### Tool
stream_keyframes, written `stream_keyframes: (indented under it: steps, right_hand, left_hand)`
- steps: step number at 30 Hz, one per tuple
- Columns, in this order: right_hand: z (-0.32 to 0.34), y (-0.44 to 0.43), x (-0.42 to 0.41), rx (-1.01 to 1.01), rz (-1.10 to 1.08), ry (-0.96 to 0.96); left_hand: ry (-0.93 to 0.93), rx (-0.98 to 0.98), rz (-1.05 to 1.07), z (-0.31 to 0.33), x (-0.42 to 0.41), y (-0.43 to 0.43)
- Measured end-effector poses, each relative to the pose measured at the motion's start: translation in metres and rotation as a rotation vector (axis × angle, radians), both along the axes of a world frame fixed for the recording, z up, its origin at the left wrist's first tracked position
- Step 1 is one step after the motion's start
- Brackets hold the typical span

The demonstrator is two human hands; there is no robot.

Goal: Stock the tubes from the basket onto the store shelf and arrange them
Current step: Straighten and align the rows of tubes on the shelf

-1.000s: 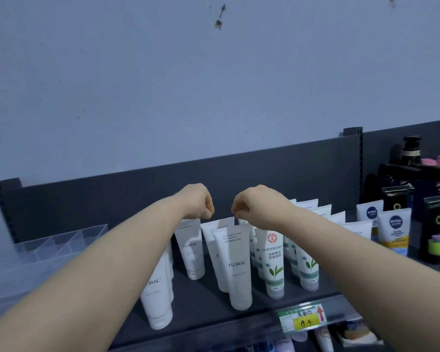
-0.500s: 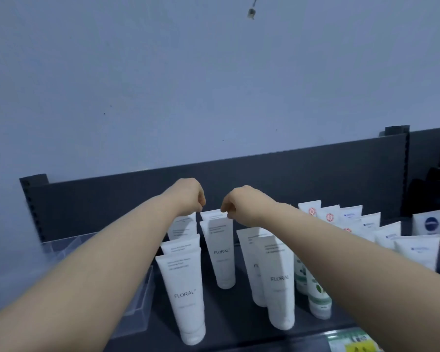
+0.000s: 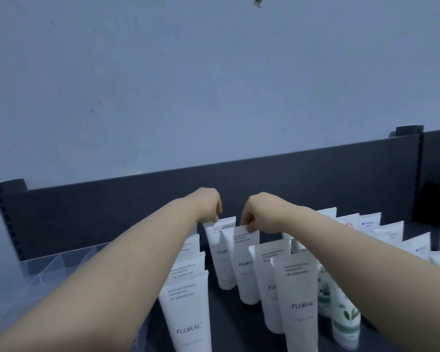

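Observation:
Several white FLORAL tubes stand cap-down on the dark shelf. My left hand pinches the top edge of a rear FLORAL tube. My right hand pinches the crimped top of the FLORAL tube in front of it. Both tubes stand upright, touching each other. More FLORAL tubes stand nearer: one at the left front and two at the right front. The basket is out of view.
A clear plastic divided tray sits on the shelf at the left, partly behind my left arm. Green-leaf tubes and rows of other white tubes fill the right side. A dark back panel closes the shelf.
The view has swung left and moved closer. Both hands stay close together above the rear FLORAL tubes and now pinch their top edges.

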State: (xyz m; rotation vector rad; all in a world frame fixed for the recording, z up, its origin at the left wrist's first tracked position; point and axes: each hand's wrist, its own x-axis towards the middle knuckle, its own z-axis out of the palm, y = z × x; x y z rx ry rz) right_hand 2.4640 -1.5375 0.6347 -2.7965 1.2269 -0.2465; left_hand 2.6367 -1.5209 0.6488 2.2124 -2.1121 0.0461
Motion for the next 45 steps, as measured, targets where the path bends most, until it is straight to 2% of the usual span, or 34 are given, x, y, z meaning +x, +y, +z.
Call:
stream_keyframes:
  steps: [3,7,14,27,37,41,45]
  right_hand:
    - [0.004,0.0,-0.019,-0.009,-0.012,0.01]
    - [0.0,-0.005,-0.035,0.01,-0.036,-0.007]
    - [-0.009,-0.008,-0.044,0.029,-0.067,-0.1]
    - [-0.006,0.01,-0.047,-0.015,-0.104,-0.119]
    - [0.005,0.088,-0.012,-0.085,0.139,-0.215]
    - [-0.005,0.118,0.006,-0.03,0.271,-0.244]
    - [-0.014,0.128,0.014,0.015,0.298,-0.197]
  left_hand:
    - [-0.079,0.067,-0.011,-0.005,-0.009,-0.01]
    - [-0.118,0.041,-0.028,-0.007,-0.023,-0.017]
    - [-0.042,-0.075,-0.068,-0.013,-0.048,-0.027]
    - [0.092,-0.07,-0.062,-0.021,-0.047,-0.026]
    - [0.192,-0.185,0.022,0.022,0.001,0.086]
    - [0.247,-0.049,0.054,0.028,0.016,0.14]
    - [0.184,0.042,0.095,0.019,0.021,0.161]
